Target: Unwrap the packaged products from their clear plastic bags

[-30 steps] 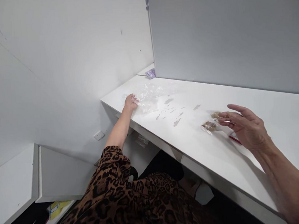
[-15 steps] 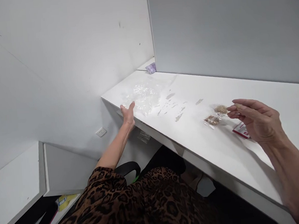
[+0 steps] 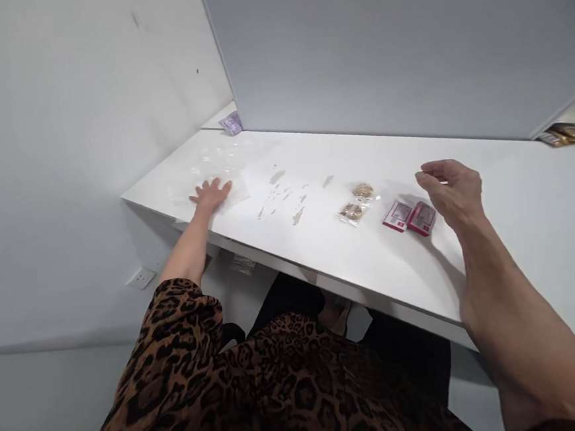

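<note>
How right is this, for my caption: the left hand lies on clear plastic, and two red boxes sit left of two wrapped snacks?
Not quite: the head view shows the two red boxes right of two wrapped snacks. The left hand lies on clear plastic.

Boxes (image 3: 422,219) red and white; packets (image 3: 351,212) golden-brown; shirt (image 3: 301,384) brown-black leopard print; tabletop (image 3: 355,263) white.

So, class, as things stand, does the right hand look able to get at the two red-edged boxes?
Probably yes: the right hand shows no item in it and is close beside the red-edged boxes, and nothing appears to lie over them on the white table.
</note>
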A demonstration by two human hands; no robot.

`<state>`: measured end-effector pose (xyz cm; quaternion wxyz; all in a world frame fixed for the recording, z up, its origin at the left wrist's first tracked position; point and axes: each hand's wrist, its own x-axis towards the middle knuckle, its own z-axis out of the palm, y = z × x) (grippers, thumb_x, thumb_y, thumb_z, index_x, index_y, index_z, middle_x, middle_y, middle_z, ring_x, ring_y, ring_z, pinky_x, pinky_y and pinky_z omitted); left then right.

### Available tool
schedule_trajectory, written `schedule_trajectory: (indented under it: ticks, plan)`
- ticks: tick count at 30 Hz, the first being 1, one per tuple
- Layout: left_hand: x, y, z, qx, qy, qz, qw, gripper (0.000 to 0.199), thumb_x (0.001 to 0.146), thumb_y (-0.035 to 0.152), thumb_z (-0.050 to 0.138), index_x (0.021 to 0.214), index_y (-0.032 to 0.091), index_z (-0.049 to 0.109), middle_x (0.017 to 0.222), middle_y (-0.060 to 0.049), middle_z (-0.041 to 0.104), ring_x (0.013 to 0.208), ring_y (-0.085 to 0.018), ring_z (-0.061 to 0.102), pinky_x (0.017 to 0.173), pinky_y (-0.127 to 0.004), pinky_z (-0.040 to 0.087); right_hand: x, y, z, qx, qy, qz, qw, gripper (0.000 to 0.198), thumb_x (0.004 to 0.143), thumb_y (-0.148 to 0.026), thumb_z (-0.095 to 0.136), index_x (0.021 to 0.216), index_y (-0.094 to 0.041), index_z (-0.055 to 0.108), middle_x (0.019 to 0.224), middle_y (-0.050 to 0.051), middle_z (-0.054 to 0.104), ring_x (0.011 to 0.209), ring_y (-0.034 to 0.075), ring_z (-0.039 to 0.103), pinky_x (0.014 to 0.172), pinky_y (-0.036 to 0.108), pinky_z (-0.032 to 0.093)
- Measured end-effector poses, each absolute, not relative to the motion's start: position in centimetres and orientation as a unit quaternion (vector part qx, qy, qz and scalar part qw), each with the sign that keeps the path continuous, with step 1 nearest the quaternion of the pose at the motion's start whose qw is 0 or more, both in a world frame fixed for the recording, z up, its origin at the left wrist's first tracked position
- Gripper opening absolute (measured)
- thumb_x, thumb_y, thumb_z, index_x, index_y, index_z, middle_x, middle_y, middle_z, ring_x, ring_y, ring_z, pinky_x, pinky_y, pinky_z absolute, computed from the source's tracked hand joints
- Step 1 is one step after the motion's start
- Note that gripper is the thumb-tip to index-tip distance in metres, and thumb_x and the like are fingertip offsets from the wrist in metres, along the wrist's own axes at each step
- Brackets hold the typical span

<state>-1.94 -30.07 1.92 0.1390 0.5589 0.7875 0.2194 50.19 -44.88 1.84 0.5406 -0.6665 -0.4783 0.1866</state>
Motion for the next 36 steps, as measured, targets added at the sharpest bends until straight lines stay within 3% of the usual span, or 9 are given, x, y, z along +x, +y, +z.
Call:
schedule_trajectory:
  ticks: [6,10,13,18,22,26,31,36]
  plan:
    - [-5.3,-28.3,2.0,0.435,0.866,0.233,0.081,0.075,0.088,0.06,0.056,0.147,0.012,0.053,0.168,-0.028,0.028,0.159,-0.052,0.01,0.117,-0.08,-0.004,51.9,-46.5,3.6,-0.763,-0.487,0.171,0.388,0.023,0.089,-0.037,0.07,0.102,-0.019,0.071,0.105,0.011,0.071,0.089,0.02,0.059,0.085,0.038,0.046]
    - [-5.7,-26.9,1.9,0.379,0.896,0.23,0.036,0.079,0.096,0.055,0.052,0.154,0.004,0.036,0.167,-0.032,0.026,0.158,-0.052,0.014,0.117,-0.081,-0.001,51.0,-48.2,3.6,-0.845,-0.477,0.128,0.205,0.053,0.096,-0.061,0.057,0.125,-0.018,0.064,0.107,0.017,0.07,0.101,0.031,0.061,0.093,0.048,0.046]
    - [-5.5,-26.9,1.9,0.388,0.868,0.31,-0.008,0.081,0.098,0.056,0.053,0.156,0.007,0.025,0.168,-0.031,0.023,0.159,-0.048,0.016,0.121,-0.076,0.002,49.7,-49.4,2.9,-0.847,-0.504,0.109,0.131,0.07,0.094,-0.072,0.05,0.137,-0.017,0.056,0.118,0.022,0.066,0.109,0.039,0.062,0.094,0.054,0.048]
    - [-4.2,-29.2,2.3,0.477,0.772,0.411,-0.087,0.055,0.106,0.046,0.043,0.148,0.011,0.035,0.164,-0.018,0.034,0.161,-0.035,0.013,0.128,-0.065,-0.005,49.3,-50.1,1.2,-0.835,-0.519,0.094,0.154,0.056,0.092,-0.054,0.057,0.134,-0.018,0.057,0.124,0.023,0.061,0.109,0.039,0.062,0.092,0.053,0.051]
    - [-2.6,-31.5,2.4,0.565,0.72,0.396,-0.082,0.053,0.107,0.045,0.04,0.148,0.011,0.04,0.166,-0.014,0.034,0.163,-0.029,0.01,0.129,-0.056,-0.013,50.0,-50.2,0.8,-0.828,-0.515,0.083,0.205,0.063,0.085,-0.04,0.064,0.14,-0.014,0.051,0.115,0.021,0.063,0.105,0.037,0.062,0.094,0.051,0.05]
    - [-1.7,-32.7,2.1,0.618,0.68,0.389,-0.064,0.057,0.106,0.046,0.039,0.151,0.012,0.041,0.167,-0.014,0.034,0.163,-0.028,0.01,0.129,-0.052,-0.014,48.4,-50.3,1.7,-0.824,-0.51,0.052,0.243,0.059,0.088,-0.039,0.061,0.14,-0.014,0.049,0.116,0.021,0.063,0.103,0.035,0.062,0.095,0.049,0.049]
    - [-1.5,-32.8,1.8,0.608,0.685,0.397,-0.053,0.056,0.097,0.039,0.048,0.147,0.014,0.048,0.16,-0.016,0.043,0.16,-0.029,0.022,0.131,-0.053,-0.005,43.7,-50.1,2.2,-0.798,-0.586,0.062,0.123,0.052,0.098,-0.055,0.049,0.127,-0.012,0.054,0.122,0.029,0.06,0.114,0.043,0.056,0.093,0.054,0.049]
    - [-1.3,-32.8,2.0,0.602,0.697,0.39,-0.001,0.052,0.096,0.038,0.049,0.145,0.018,0.05,0.158,-0.014,0.044,0.159,-0.033,0.026,0.13,-0.057,0.001,43.4,-49.3,2.1,-0.79,-0.603,0.047,0.105,0.038,0.1,-0.037,0.043,0.126,-0.012,0.052,0.114,0.027,0.063,0.105,0.04,0.06,0.09,0.05,0.049]
